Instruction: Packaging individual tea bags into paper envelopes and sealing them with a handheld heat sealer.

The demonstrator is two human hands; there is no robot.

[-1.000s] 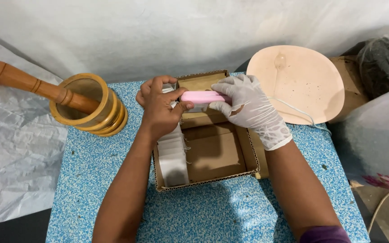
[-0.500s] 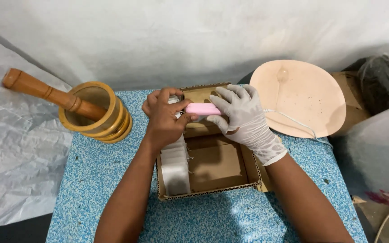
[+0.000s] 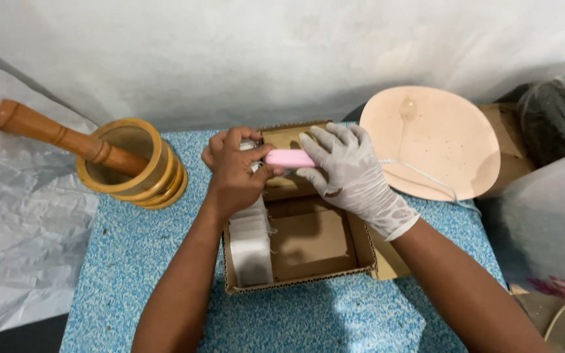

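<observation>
Above the open brown cardboard box (image 3: 308, 245) at mid-worktop (image 3: 132, 261): bare left hand (image 3: 233, 171) and white-gloved right hand (image 3: 348, 173) closed on small pink bar (image 3: 289, 158); best kept pinched at both ends, level over box.

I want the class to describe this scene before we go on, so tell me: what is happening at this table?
A person holds a small pink bar between both hands over an open cardboard box. The left hand is bare; the right hand wears a white glove. A stack of white pieces stands along the box's left side. The box sits on a blue speckled table, with a wooden mortar holding a pestle to the left and a pale round plate to the right.
</observation>
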